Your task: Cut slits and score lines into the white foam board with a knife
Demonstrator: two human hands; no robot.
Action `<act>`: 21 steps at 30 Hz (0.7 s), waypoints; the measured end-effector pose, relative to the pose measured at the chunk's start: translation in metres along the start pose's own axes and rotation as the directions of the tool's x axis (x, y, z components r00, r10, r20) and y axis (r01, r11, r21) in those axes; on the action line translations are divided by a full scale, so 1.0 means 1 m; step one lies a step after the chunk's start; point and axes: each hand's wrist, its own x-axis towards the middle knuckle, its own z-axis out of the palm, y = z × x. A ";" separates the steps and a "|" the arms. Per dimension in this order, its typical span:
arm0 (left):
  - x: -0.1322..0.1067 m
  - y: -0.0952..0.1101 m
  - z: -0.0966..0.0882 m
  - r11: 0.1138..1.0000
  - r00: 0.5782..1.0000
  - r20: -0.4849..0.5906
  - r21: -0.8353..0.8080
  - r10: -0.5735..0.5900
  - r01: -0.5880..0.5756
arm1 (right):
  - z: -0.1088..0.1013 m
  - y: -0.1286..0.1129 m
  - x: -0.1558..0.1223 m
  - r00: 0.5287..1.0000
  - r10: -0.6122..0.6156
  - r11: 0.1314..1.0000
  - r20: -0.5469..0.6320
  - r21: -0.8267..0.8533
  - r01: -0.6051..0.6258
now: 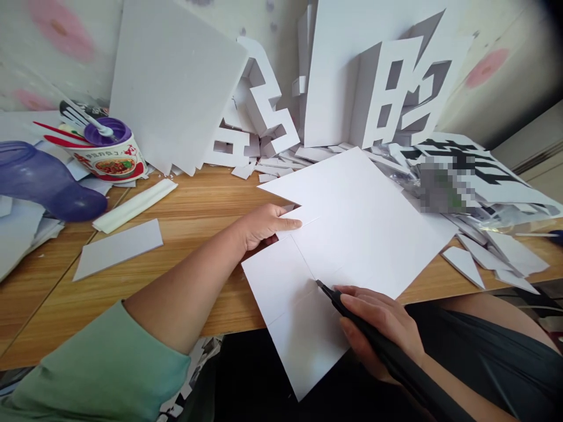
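Note:
A large white foam board with a notch in its left side lies partly on the table and juts over the front edge. My left hand pinches it at the notch, thumb on top and the other fingers partly hidden beneath. My right hand is closed around a long black utility knife. The blade tip touches the board at the lower end of a thin line running down from the notch. Other faint lines cross the board's lower part.
Cut white letter shapes and a blank board lean along the wall. White offcuts lie at right. A paper noodle cup with tools, a purple bottle and a white strip are at left.

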 end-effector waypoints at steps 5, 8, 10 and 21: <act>-0.010 0.008 0.000 0.975 0.991 0.121 -0.219 0.056 -0.028 | -0.008 -0.003 0.006 0.997 -0.067 0.998 -0.039 0.009 0.068; -0.015 0.014 0.002 0.960 0.993 0.098 -0.277 0.066 -0.036 | -0.010 -0.003 0.004 0.991 -0.089 0.996 -0.102 0.014 0.091; -0.020 0.019 0.002 0.961 0.995 0.068 -0.271 0.078 -0.057 | -0.012 -0.003 0.002 0.982 -0.102 0.995 -0.156 -0.001 0.103; -0.039 0.036 0.005 0.939 0.965 -0.100 -0.228 0.242 -0.259 | -0.058 -0.020 0.032 0.963 -0.264 0.961 -0.055 -0.100 0.258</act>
